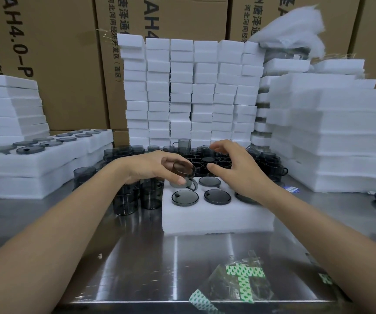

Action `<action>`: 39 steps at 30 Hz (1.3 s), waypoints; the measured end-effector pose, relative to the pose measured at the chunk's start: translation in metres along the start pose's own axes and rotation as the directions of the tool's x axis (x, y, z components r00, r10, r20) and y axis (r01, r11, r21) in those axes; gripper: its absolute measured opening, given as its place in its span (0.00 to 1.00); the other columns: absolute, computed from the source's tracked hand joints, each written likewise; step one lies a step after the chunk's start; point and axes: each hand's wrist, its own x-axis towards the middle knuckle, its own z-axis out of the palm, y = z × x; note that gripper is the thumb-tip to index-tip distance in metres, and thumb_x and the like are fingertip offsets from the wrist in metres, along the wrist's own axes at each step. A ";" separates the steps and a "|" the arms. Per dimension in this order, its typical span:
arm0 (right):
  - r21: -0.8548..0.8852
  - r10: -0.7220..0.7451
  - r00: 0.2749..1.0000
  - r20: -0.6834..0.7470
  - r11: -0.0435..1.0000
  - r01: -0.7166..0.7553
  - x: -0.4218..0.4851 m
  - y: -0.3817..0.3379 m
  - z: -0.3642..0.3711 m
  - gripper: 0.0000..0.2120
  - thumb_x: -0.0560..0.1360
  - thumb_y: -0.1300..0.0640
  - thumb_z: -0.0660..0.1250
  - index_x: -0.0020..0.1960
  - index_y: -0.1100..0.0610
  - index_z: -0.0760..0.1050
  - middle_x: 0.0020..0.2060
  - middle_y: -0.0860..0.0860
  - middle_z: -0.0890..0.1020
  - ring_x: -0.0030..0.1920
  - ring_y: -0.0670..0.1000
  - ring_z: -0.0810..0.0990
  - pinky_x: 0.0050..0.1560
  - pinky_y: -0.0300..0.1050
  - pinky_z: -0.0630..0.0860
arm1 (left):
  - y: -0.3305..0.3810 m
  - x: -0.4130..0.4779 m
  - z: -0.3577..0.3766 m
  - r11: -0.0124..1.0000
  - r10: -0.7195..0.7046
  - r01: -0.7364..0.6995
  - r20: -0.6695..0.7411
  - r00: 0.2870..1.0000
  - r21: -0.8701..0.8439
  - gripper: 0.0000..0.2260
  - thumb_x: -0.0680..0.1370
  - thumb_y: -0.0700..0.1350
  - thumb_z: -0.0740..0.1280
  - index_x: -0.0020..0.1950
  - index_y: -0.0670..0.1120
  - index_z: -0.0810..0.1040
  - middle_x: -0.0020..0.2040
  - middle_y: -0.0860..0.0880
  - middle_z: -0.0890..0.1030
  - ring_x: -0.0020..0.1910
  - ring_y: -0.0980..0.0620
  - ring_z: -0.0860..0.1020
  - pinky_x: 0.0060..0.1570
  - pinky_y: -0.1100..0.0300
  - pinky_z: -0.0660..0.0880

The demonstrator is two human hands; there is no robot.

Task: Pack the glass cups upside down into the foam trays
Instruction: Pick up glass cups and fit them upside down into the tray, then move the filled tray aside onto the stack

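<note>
A white foam tray (pixel 214 217) lies on the steel table in front of me. Several smoky grey glass cups (pixel 185 197) sit upside down in its holes, bases showing. My left hand (pixel 160 166) grips another grey glass cup (pixel 183 172), base up and tilted, over the tray's far left hole; its handle hangs near the foam. My right hand (pixel 234 164) hovers over the tray's far right part, fingers spread and curved, holding nothing. Behind the tray stand many loose cups (pixel 207 158), mouths up.
Stacked grey cups (pixel 126 198) stand left of the tray. Filled foam trays (pixel 46 155) are piled at left, empty foam at right (pixel 332 137), foam blocks (pixel 191 91) behind, cardboard boxes beyond. A plastic bag (pixel 234 284) lies near the front edge.
</note>
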 end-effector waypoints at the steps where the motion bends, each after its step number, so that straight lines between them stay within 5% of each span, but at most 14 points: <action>1: -0.001 0.002 1.000 0.003 1.000 -0.002 0.000 0.000 0.000 0.20 0.81 0.50 0.71 0.72 0.46 0.73 0.68 0.45 0.77 0.72 0.46 0.72 0.73 0.47 0.68 | 0.000 0.000 0.001 1.000 -0.002 0.002 0.007 1.000 -0.006 0.28 0.74 0.50 0.81 0.73 0.57 0.80 0.67 0.55 0.85 0.69 0.55 0.81 0.78 0.47 0.69; 7: -0.003 0.012 1.000 0.018 1.000 -0.012 -0.001 -0.001 0.000 0.19 0.81 0.50 0.72 0.71 0.47 0.75 0.66 0.46 0.78 0.71 0.46 0.72 0.71 0.44 0.67 | 0.001 -0.003 0.006 0.999 -0.024 0.023 0.040 0.999 0.029 0.26 0.77 0.48 0.80 0.74 0.56 0.78 0.69 0.54 0.83 0.71 0.55 0.79 0.80 0.46 0.68; 12: -0.002 0.006 1.000 0.013 1.000 -0.006 0.000 -0.003 0.000 0.19 0.81 0.51 0.72 0.71 0.49 0.76 0.65 0.47 0.79 0.71 0.47 0.73 0.72 0.46 0.68 | 0.023 0.003 0.021 1.000 -0.011 0.012 -0.064 0.998 0.027 0.24 0.80 0.68 0.68 0.75 0.67 0.75 0.77 0.63 0.74 0.79 0.59 0.70 0.79 0.51 0.63; 14: -0.001 0.002 1.000 0.013 1.000 -0.002 0.000 -0.003 0.000 0.19 0.81 0.52 0.73 0.70 0.50 0.76 0.65 0.47 0.79 0.70 0.47 0.74 0.73 0.47 0.69 | 0.032 0.008 0.036 0.984 0.058 -0.040 -0.104 0.993 0.175 0.27 0.85 0.67 0.57 0.83 0.61 0.67 0.84 0.62 0.64 0.82 0.62 0.61 0.83 0.56 0.54; 16: -0.002 -0.002 1.000 0.015 1.000 0.002 0.000 -0.003 0.000 0.19 0.81 0.52 0.73 0.71 0.50 0.76 0.66 0.48 0.79 0.70 0.47 0.74 0.73 0.47 0.69 | 0.033 0.014 0.052 0.901 0.084 -0.081 0.013 0.996 0.426 0.26 0.89 0.63 0.50 0.87 0.57 0.60 0.86 0.62 0.54 0.83 0.67 0.50 0.83 0.64 0.41; 20: 0.005 -0.006 1.000 0.023 1.000 0.006 0.000 -0.002 0.000 0.19 0.81 0.52 0.72 0.71 0.50 0.76 0.66 0.46 0.79 0.70 0.46 0.74 0.71 0.44 0.68 | 0.031 0.019 0.061 0.828 -0.119 0.071 0.051 0.992 0.557 0.31 0.86 0.68 0.44 0.88 0.61 0.45 0.89 0.55 0.43 0.87 0.50 0.38 0.83 0.38 0.35; 28: 0.044 -0.008 1.000 0.003 0.999 0.008 0.003 0.005 0.002 0.16 0.82 0.50 0.72 0.68 0.45 0.77 0.62 0.41 0.81 0.64 0.39 0.76 0.59 0.29 0.67 | 0.026 0.028 0.063 0.754 -0.158 0.133 -0.019 0.987 0.643 0.38 0.79 0.79 0.43 0.86 0.66 0.42 0.89 0.55 0.44 0.87 0.47 0.37 0.84 0.37 0.38; 33: -0.090 -0.013 0.999 0.046 0.996 0.017 0.007 0.018 -0.008 0.06 0.81 0.46 0.71 0.56 0.44 0.77 0.41 0.43 0.84 0.43 0.41 0.81 0.45 0.43 0.78 | 0.023 0.023 0.065 0.790 -0.148 0.160 -0.070 0.987 0.592 0.40 0.77 0.81 0.46 0.86 0.67 0.47 0.89 0.54 0.48 0.88 0.49 0.40 0.84 0.36 0.43; 35: -0.273 0.032 0.997 0.072 0.962 -0.011 0.011 0.028 -0.017 0.10 0.80 0.40 0.70 0.47 0.44 0.76 0.35 0.45 0.82 0.37 0.45 0.80 0.39 0.48 0.76 | 0.029 0.014 0.065 0.754 -0.078 0.166 -0.164 0.983 0.635 0.37 0.78 0.80 0.50 0.85 0.67 0.57 0.86 0.50 0.59 0.87 0.47 0.51 0.80 0.37 0.58; 37: -0.420 0.126 0.990 0.064 0.903 -0.088 0.017 0.037 -0.028 0.18 0.79 0.34 0.67 0.42 0.48 0.74 0.33 0.47 0.82 0.37 0.50 0.80 0.37 0.50 0.75 | 0.041 0.006 0.063 0.576 0.042 0.206 -0.280 0.959 0.791 0.32 0.81 0.76 0.52 0.81 0.63 0.68 0.72 0.49 0.75 0.75 0.45 0.69 0.61 0.45 0.72; 39: -0.546 0.252 0.966 0.062 0.818 -0.179 0.021 0.045 -0.039 0.25 0.79 0.30 0.63 0.41 0.52 0.74 0.33 0.49 0.82 0.37 0.51 0.80 0.36 0.49 0.72 | 0.051 0.000 0.057 0.473 0.066 0.304 -0.377 0.924 0.827 0.29 0.82 0.73 0.55 0.74 0.58 0.74 0.50 0.52 0.79 0.55 0.46 0.78 0.46 0.51 0.69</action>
